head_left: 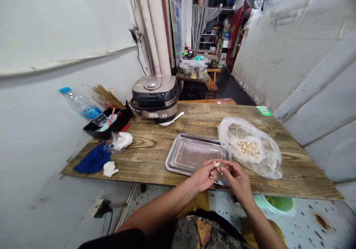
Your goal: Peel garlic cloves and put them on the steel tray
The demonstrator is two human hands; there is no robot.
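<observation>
Over the near right edge of a shallow metal tray (180, 162), my two hands meet. My left hand (206, 175) is closed, pinching a small pale garlic clove (217, 164) between thumb and fingers. Close against the clove's right end, my right hand (236, 176) is pinched too; a tiny shiny bit shows at its fingertips, too small to name. Beyond the right hand lies a clear plastic bag (267, 160), its mouth spread wide. Several garlic cloves (248, 148), cream with brownish patches, sit inside it.
At the back left stands a rice cooker (155, 97), with a white spoon (172, 119) before it. A black holder (93, 131) bears chopsticks and a water bottle (90, 110). A blue cloth (91, 160) and crumpled tissue (110, 169) lie left. A green basin (279, 203) is under the table's right side.
</observation>
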